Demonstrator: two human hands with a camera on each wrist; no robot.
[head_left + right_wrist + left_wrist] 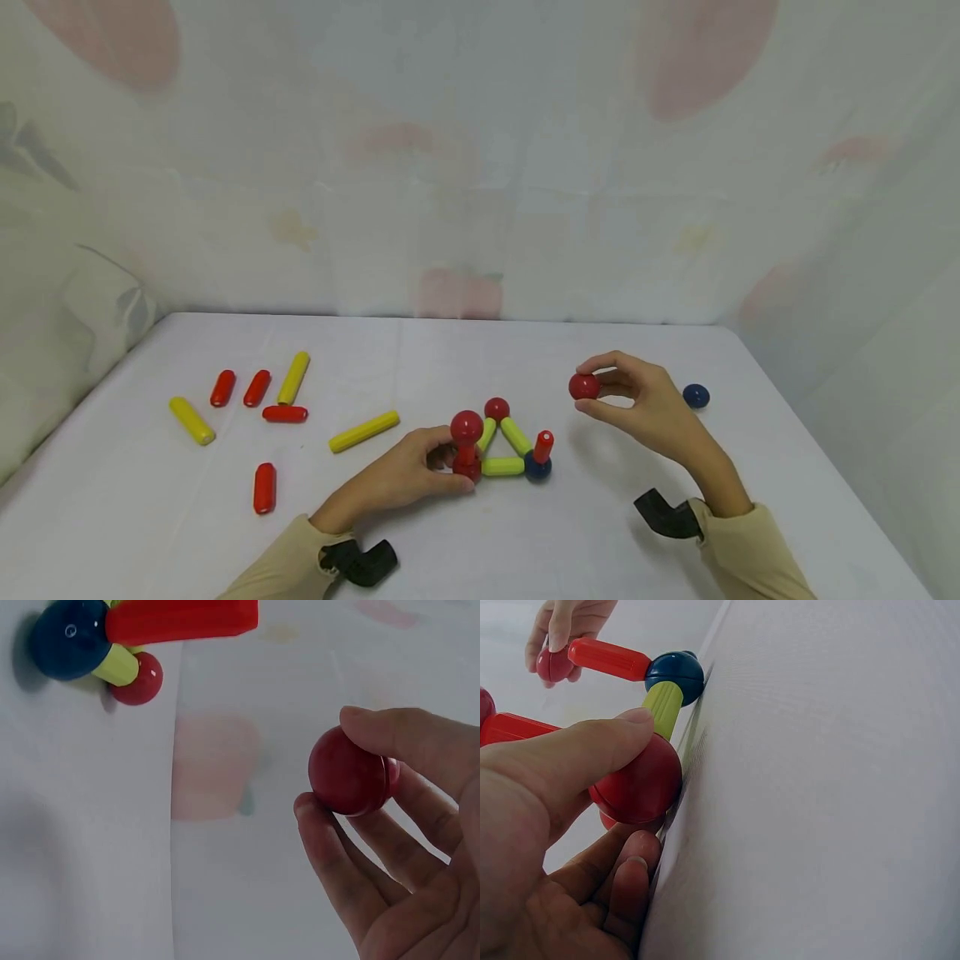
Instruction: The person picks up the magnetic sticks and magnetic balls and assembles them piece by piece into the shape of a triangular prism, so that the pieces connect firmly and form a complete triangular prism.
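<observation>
Between the hands, the right hand [645, 404] pinches a glossy red plastic ball [583, 386]; the left hand [408, 471] grips the magnetic rod-and-ball triangle's red corner ball [639, 784]. Next, seemingly, capping the upright red rod [542, 447].

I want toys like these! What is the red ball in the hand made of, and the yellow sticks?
The glossy red ball, pinched by the right hand, looks like hard plastic: smooth, with a seam round its middle. The short yellow-green sticks of the triangle look like matte plastic, faintly ribbed in the left wrist view. The left hand holds a shiny red corner ball, probably plastic too.
</observation>
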